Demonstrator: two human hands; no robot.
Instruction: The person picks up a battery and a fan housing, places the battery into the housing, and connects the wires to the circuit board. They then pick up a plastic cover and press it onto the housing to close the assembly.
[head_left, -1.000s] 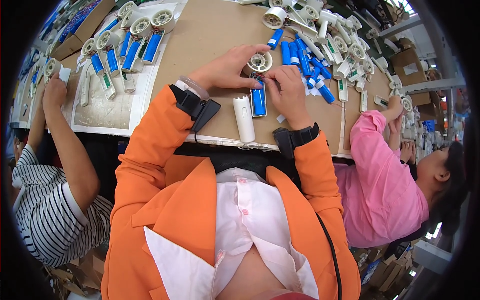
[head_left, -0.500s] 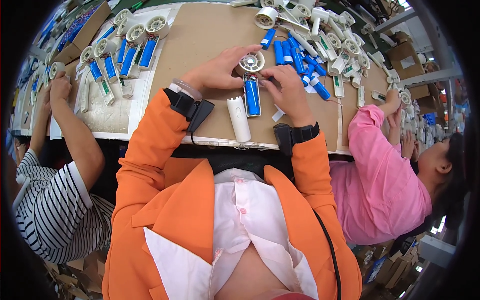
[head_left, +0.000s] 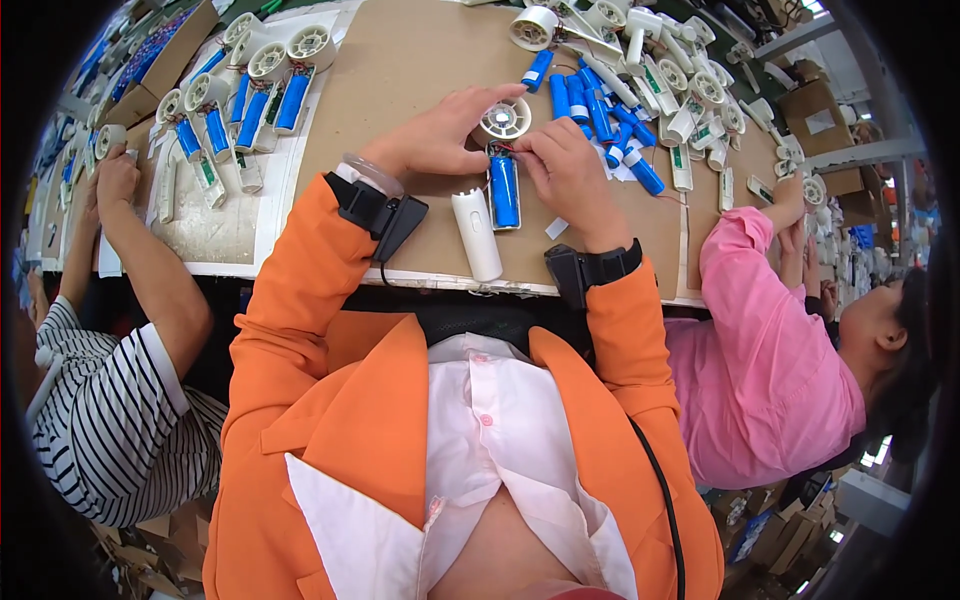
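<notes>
In front of me an opened white handheld fan (head_left: 505, 118) lies on the table, its round head pointing away. A blue battery cell (head_left: 504, 195) rests in its handle shell. My left hand (head_left: 435, 137) curves round the fan's head, fingers at the far rim and thumb at the near side. My right hand (head_left: 572, 175) pinches a thin red wire (head_left: 508, 149) between head and battery; its fingertips are closed, hiding part of the wire. Left of the battery lies a loose white handle cover (head_left: 477, 236), untouched.
Several opened fans with blue batteries (head_left: 293, 103) stand at the left. Loose blue cells (head_left: 600, 115) and a pile of white fan parts (head_left: 690, 90) lie at the right. Co-workers sit on both sides, one in a striped shirt (head_left: 120, 420), one in a pink sleeve (head_left: 760, 340).
My right hand has moved slightly up and left, from beside the battery's top to the red wire, which now shows at its fingertips. My left hand stays at the fan's head.
</notes>
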